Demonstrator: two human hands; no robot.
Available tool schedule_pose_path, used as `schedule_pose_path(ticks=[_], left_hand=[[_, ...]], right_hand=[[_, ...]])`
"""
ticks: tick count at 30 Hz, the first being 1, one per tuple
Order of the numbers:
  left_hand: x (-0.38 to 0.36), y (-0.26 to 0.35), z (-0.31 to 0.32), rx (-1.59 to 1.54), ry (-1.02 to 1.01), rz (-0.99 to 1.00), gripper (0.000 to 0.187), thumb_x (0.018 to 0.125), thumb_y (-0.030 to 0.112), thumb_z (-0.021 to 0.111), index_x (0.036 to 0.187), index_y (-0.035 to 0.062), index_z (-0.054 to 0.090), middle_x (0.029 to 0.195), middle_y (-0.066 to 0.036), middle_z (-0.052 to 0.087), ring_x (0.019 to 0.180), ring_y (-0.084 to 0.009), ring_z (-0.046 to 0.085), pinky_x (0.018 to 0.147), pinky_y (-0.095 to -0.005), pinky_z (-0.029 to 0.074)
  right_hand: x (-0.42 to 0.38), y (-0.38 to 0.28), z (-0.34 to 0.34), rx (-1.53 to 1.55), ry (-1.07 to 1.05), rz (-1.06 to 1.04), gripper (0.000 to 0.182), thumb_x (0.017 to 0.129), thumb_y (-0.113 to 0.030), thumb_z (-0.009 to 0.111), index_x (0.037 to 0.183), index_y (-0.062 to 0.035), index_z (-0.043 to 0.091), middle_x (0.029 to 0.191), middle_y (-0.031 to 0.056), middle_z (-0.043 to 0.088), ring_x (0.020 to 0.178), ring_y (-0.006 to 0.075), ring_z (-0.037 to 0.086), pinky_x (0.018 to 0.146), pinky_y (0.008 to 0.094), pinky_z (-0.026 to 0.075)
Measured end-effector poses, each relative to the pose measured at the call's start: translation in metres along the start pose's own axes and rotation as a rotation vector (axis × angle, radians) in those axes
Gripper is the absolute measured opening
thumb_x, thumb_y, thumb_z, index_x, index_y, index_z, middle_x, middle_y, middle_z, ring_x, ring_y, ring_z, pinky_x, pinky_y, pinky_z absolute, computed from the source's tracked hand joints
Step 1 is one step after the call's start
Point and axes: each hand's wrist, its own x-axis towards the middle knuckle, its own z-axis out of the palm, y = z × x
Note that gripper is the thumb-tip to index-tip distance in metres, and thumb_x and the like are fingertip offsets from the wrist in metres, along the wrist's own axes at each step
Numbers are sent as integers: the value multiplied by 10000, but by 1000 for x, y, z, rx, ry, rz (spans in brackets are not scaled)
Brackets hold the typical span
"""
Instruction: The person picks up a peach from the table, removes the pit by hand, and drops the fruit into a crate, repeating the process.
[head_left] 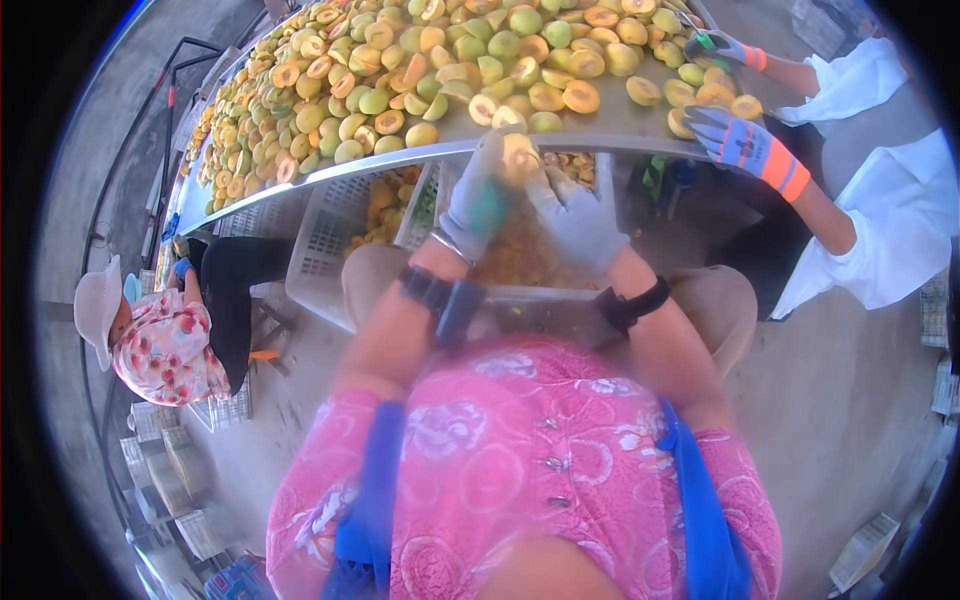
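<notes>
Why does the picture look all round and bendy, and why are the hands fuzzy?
Head view: a fisheye lens bends the table edge and leaves black corners; the left hand, right hand and the fruit half between them are motion-blurred; daylight is bright and even, with a bluish rim fringe.

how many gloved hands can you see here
4. The wearer's left hand and right hand, in grey gloves, meet on a fruit half at the table edge. A co-worker's two gloved hands rest at upper right. Others may be hidden.
</notes>
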Motion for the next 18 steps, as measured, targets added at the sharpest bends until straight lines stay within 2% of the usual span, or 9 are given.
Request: schedule_pose_path(ticks=[1, 2, 4, 7, 11, 18], left_hand=[[-2, 1, 1, -190, 33, -101, 376, 1018, 301, 473, 1285, 38, 492, 1145, -61, 553, 993, -156, 557, 877, -268, 494], [-5, 2, 3, -192, 37, -103, 376, 1018, 301, 473, 1285, 38, 492, 1145, -61, 553, 993, -156, 557, 877, -268, 494], [-9, 5, 9, -166, 29, -115, 406, 1024, 351, 456, 1282, 42, 504, 1106, -47, 566, 971, -147, 564, 860, -265, 499], [-6, 2, -1, -15, 28, -71, 437, 1027, 385, 436, 1288, 41, 503, 1085, -30, 577, 957, -144, 570, 862, -269, 499], [-6, -2, -10, 28, 39, -66, 449, 1030, 396, 423, 1293, 41, 504, 1081, -30, 580, 958, -141, 569, 870, -271, 496], [-12, 1, -5, 101, 87, -91, 491, 1025, 436, 414, 1269, 27, 531, 1138, -42, 590, 1009, -140, 569, 894, -271, 482]], right_hand=[[-1, 0, 1, -61, 4, -19, 530, 993, -471, 401, 1223, -18, 552, 1113, 293, 605, 1082, 453, 556, 925, 459, 436], [-3, 0, 4, -61, 2, -15, 530, 993, -471, 401, 1223, -18, 552, 1113, 293, 605, 1082, 453, 556, 925, 459, 436], [-3, 0, 6, -65, 59, -122, 505, 991, -463, 405, 1151, -9, 559, 1039, 306, 618, 1028, 467, 575, 883, 495, 443], [-1, 3, 7, -129, 11, -67, 479, 994, -451, 404, 1098, -8, 553, 996, 309, 622, 988, 476, 582, 852, 515, 447], [-2, 3, 8, -159, -9, -54, 464, 988, -444, 418, 1117, -15, 536, 982, 302, 628, 948, 482, 591, 822, 527, 456], [-10, 2, 11, -391, 41, -138, 445, 981, -427, 429, 1206, -48, 495, 971, 281, 650, 917, 459, 619, 798, 535, 479]])
